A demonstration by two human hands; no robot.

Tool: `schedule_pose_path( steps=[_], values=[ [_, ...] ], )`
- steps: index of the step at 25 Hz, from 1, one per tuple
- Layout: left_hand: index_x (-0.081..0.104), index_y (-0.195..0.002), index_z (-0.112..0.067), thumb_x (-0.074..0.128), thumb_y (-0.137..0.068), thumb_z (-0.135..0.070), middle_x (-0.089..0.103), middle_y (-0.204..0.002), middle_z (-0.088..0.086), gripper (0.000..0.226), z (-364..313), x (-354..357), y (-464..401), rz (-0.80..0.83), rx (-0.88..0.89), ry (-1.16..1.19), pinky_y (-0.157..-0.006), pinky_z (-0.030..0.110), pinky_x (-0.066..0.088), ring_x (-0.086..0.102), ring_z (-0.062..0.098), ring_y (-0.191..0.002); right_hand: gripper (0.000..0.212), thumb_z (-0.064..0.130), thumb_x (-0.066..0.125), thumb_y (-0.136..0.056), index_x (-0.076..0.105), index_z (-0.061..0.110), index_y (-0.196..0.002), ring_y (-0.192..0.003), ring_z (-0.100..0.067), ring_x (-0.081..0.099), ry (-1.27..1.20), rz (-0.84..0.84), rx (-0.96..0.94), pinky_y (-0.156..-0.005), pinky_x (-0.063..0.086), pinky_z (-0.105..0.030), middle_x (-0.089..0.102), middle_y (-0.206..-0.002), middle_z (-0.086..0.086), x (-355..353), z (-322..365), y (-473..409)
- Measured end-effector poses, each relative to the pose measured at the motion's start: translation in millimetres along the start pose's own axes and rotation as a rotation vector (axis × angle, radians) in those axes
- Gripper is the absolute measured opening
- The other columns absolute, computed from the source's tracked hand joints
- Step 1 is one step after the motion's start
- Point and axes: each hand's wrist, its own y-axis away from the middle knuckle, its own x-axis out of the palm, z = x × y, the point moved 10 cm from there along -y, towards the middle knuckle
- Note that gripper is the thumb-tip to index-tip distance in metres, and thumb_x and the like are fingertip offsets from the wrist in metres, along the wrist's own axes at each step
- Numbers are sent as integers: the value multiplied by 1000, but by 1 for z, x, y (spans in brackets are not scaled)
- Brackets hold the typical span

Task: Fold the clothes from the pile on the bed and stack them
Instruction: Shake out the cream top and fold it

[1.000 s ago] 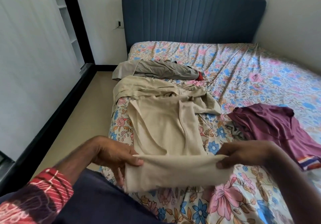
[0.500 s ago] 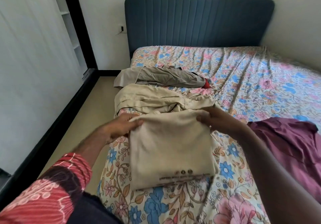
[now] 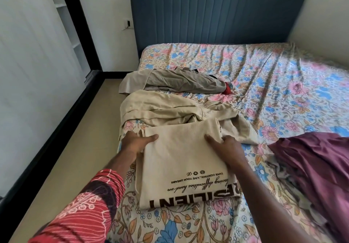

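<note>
Beige cotton T-shirt (image 3: 181,159), folded into a rectangle with black printed lettering along its near edge, lies flat on the flower-patterned bedsheet (image 3: 283,84) near the bed's left edge. Its long axis runs away from the person. The left hand (image 3: 136,142) grips the far left corner, thumb lying on top of the cloth; the right hand (image 3: 226,146) holds the far right corner, its fingertips hidden, so the grip cannot be judged exactly. Both hands sit equally close. Just beyond the shirt lies a crumpled tan garment (image 3: 170,108), and farther off a grey-brown one (image 3: 179,82). A loose maroon garment (image 3: 311,163) lies to the right. No containers appear.
</note>
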Motion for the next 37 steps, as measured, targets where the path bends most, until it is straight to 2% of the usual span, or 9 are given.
schedule_pose_path(
  steps=[6, 11, 15, 22, 26, 29, 33, 35, 37],
  values=[
    [68, -104, -10, 85, -76, -1, 72, -99, 9, 34, -38, 18, 9, 138, 114, -21, -80, 32, 56, 67, 24, -93, 21, 22, 83, -85, 73, 12, -100, -81, -33, 76, -556, 64, -81, -72, 63, -57, 78, -92, -12, -11, 22, 6],
    [56, -138, -15, 76, -82, 8, 69, -115, 9, 64, -137, 6, 46, 253, 371, 439, -81, 28, 57, 66, 21, -98, 17, 18, 81, -88, 70, 30, -91, -69, -8, 67, -608, -209, -572, -57, 54, -23, 73, -84, 8, -128, 93, 56],
    [72, -111, -8, 67, -87, 6, 76, -93, 3, 28, -147, -24, 52, 242, 499, 368, -71, 28, 50, 68, 15, -84, 30, 14, 78, -84, 65, 38, -97, -76, -17, 61, -208, -189, -1120, -62, 53, -35, 61, -90, 10, -108, 122, 144],
    [78, -71, -17, 61, -89, 15, 76, -71, 0, 41, 35, -50, 52, 226, 215, 175, -60, 20, 55, 69, 22, -74, 37, 34, 66, -85, 62, 44, -121, -81, -13, 57, 426, 183, -1336, -64, 50, -28, 55, -95, 11, 98, 45, 254],
    [73, -94, -15, 53, -89, 12, 75, -91, 9, 34, 84, -70, 63, 31, 96, 266, -62, 27, 56, 67, 26, -81, 42, 40, 71, -80, 63, 46, -121, -88, -12, 60, 496, 356, -1248, -71, 50, -30, 58, -98, 15, 116, 44, 273],
    [65, -100, -18, 51, -96, -30, 72, -104, 15, 19, 124, -89, 72, -195, -50, 179, -75, 50, 61, 69, 35, -89, 38, 52, 73, -82, 72, 37, -116, -88, -5, 66, 213, 685, -915, -79, 53, -27, 69, -98, 16, 92, 62, 253],
    [70, -104, -12, 27, -82, -93, 70, -103, 10, 94, 144, -65, 127, -79, -165, -14, -79, 39, 53, 67, 31, -93, 20, 40, 71, -94, 76, 24, -106, -85, -13, 70, 26, -43, -444, -72, 47, -29, 74, -94, 10, 9, 59, 132],
    [70, -109, -10, 21, -74, -100, 70, -109, 10, 109, 135, -50, 151, -37, -140, -71, -80, 37, 52, 66, 30, -97, 37, 48, 65, -96, 74, 16, -113, -98, -27, 70, 168, -20, -197, -79, 50, -33, 75, -105, -4, 20, 35, 89],
    [68, -116, -10, 23, -66, -105, 69, -113, 10, 116, 132, -39, 159, -21, -156, -28, -85, 39, 53, 65, 29, -100, 38, 48, 67, -94, 75, 10, -96, -76, -26, 69, 106, 164, -61, -71, 54, -33, 74, -88, -9, 47, 24, 67]
  ],
)
